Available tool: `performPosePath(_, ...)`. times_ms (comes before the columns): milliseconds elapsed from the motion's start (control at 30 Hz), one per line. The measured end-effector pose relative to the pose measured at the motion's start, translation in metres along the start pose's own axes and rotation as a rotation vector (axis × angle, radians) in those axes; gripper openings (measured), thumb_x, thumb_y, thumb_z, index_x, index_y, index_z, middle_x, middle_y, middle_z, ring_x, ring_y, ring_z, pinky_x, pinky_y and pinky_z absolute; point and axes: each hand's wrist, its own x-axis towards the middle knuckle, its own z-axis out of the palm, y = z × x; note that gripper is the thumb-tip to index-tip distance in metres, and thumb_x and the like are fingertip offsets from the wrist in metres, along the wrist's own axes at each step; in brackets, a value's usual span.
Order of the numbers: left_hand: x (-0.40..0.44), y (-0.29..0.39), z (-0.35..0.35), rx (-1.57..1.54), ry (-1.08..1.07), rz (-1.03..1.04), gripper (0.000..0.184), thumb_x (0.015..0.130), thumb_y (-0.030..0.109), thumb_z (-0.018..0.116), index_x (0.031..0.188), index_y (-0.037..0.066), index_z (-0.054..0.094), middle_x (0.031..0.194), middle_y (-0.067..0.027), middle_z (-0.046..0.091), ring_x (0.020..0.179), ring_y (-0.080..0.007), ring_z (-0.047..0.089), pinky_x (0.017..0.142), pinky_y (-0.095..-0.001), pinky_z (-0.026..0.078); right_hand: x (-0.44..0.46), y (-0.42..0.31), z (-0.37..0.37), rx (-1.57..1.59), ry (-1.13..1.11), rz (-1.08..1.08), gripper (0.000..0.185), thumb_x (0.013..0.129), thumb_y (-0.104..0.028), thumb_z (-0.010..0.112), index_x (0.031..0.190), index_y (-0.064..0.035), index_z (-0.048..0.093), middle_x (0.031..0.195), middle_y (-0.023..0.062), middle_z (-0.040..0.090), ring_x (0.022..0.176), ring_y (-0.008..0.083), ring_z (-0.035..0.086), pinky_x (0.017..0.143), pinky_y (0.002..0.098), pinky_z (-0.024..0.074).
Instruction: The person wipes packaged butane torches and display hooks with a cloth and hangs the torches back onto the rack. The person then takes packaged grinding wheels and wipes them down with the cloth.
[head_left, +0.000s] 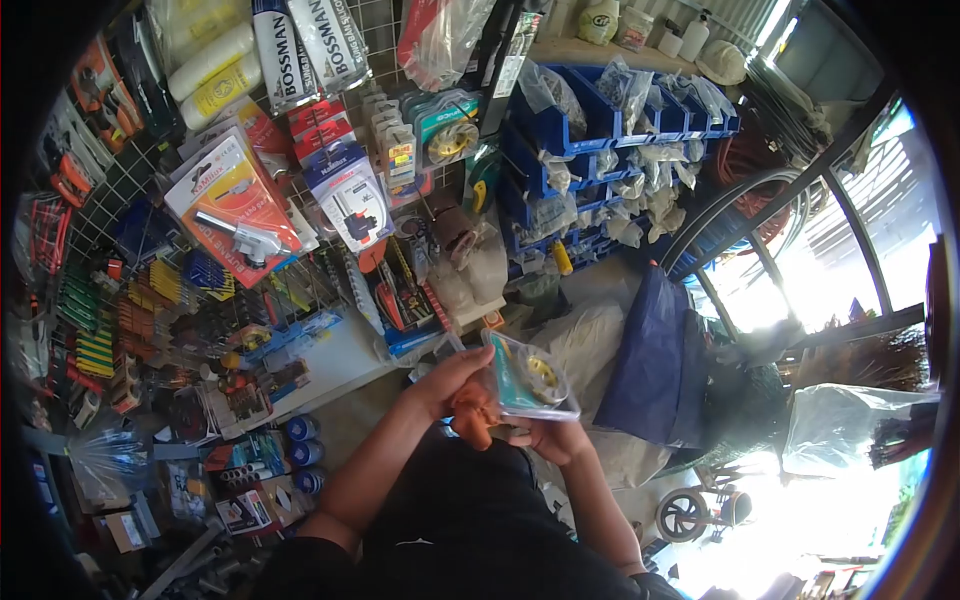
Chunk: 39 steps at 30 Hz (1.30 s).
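In front of my body, both hands hold a clear plastic pack (pixel 522 378) with a teal card and a round gold-coloured disc-like part inside. My left hand (pixel 452 385) is closed at the pack's left edge, thumb on top. A bunched orange cloth-like item (pixel 474 412) hangs below that hand, against the pack; what grips it is partly hidden. My right hand (pixel 553 438) holds the pack's lower edge from beneath, its fingers partly covered. Similar teal packs (pixel 447 130) hang on the wire rack ahead.
Blister-packed torches (pixel 235 210) and tools hang on a wire grid at left, above a white shelf (pixel 325 375). Blue bins (pixel 590 130) with bagged parts are stacked ahead to the right. A dark blue sheet (pixel 650 360) and a small wheel (pixel 684 515) are at right.
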Motion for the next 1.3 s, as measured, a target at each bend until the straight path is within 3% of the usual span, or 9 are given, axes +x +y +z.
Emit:
performPosePath(133,-0.001,0.011,-0.008,0.002,0.027,-0.042,0.032,0.100,0.031,0.057,0.114,0.002,0.061,0.103,-0.0105,0.070,0.092,-0.0172,0.070,0.084,-0.0312,0.057,0.020,0.019,0.000,0.353,-0.052,-0.038,0.053,0.101,-0.039,0.046,0.143,-0.0062,0.040,0.137,0.0207,0.053,0.118,0.0360,0.059,0.087,0.0528,0.0582)
performPosePath(200,-0.002,0.019,-0.007,0.144,-0.049,-0.091,0.036,0.099,0.035,0.057,0.107,0.001,0.063,0.097,-0.0079,0.070,0.083,-0.0143,0.069,0.076,-0.0311,0.058,0.027,0.027,-0.018,0.413,-0.078,-0.104,0.046,0.101,-0.032,0.045,0.140,-0.0062,0.043,0.135,0.0177,0.055,0.116,0.0302,0.060,0.093,0.0398,0.0550)
performPosePath(333,0.004,0.036,-0.009,0.390,-0.090,-0.249,0.035,0.099,0.036,0.059,0.102,0.001,0.064,0.086,-0.0049,0.069,0.073,-0.0115,0.069,0.063,-0.0272,0.058,0.035,0.041,-0.079,0.412,-0.121,-0.168,0.045,0.100,-0.035,0.045,0.137,-0.0084,0.046,0.133,0.0131,0.056,0.118,0.0259,0.057,0.099,0.0388,0.0497)
performPosePath(467,0.011,0.067,0.009,0.726,-0.175,-0.333,0.036,0.100,0.036,0.057,0.105,0.001,0.065,0.091,-0.0041,0.070,0.079,-0.0115,0.069,0.072,-0.0273,0.057,0.037,0.051,-0.112,0.392,-0.179,-0.222,0.045,0.098,-0.039,0.045,0.132,-0.0113,0.049,0.129,0.0070,0.057,0.121,0.0201,0.053,0.106,0.0375,0.0425)
performPosePath(633,0.021,0.078,0.020,0.940,-0.284,-0.398,0.037,0.100,0.037,0.056,0.106,0.002,0.063,0.086,-0.0025,0.069,0.073,-0.0086,0.067,0.067,-0.0254,0.055,0.011,0.053,-0.036,0.509,-0.161,-0.182,0.056,0.099,-0.037,0.048,0.146,-0.0089,0.038,0.144,0.0147,0.048,0.125,0.0336,0.054,0.102,0.0528,0.0481)
performPosePath(733,0.024,0.083,0.036,1.091,-0.326,-0.416,0.037,0.100,0.036,0.057,0.107,0.000,0.062,0.085,-0.0030,0.068,0.075,-0.0097,0.066,0.068,-0.0262,0.054,0.020,0.041,0.004,0.205,0.149,-0.344,0.038,0.097,-0.037,0.050,0.113,-0.0063,0.064,0.111,0.0132,0.068,0.101,0.0294,0.066,0.091,0.0443,0.0550)
performPosePath(967,0.026,0.084,0.053,1.340,-0.349,-0.424,0.038,0.098,0.033,0.061,0.118,0.001,0.061,0.087,-0.0052,0.069,0.083,-0.0141,0.067,0.073,-0.0305,0.051,0.028,0.029,0.038,0.352,0.014,-0.266,0.053,0.095,-0.046,0.049,0.134,-0.0089,0.046,0.133,0.0137,0.052,0.117,0.0322,0.056,0.099,0.0524,0.0469)
performPosePath(1167,0.000,0.078,0.062,1.579,-0.124,-0.102,0.039,0.090,0.033,0.070,0.110,0.000,0.066,0.099,-0.0108,0.071,0.087,-0.0193,0.068,0.080,-0.0317,0.051,0.032,0.024,0.059,0.498,-0.103,-0.216,0.073,0.094,-0.053,0.048,0.151,-0.0111,0.031,0.153,0.0141,0.037,0.131,0.0347,0.048,0.106,0.0593,0.0400)
performPosePath(1300,-0.021,0.066,0.070,1.518,0.220,0.352,0.034,0.085,0.016,0.075,0.113,0.003,0.062,0.085,-0.0084,0.067,0.082,-0.0169,0.066,0.079,-0.0319,0.051,0.023,0.015,0.082,0.440,-0.131,-0.262,0.084,0.091,-0.068,0.041,0.155,-0.0152,0.025,0.158,0.0106,0.029,0.138,0.0400,0.037,0.109,0.0667,0.0296)
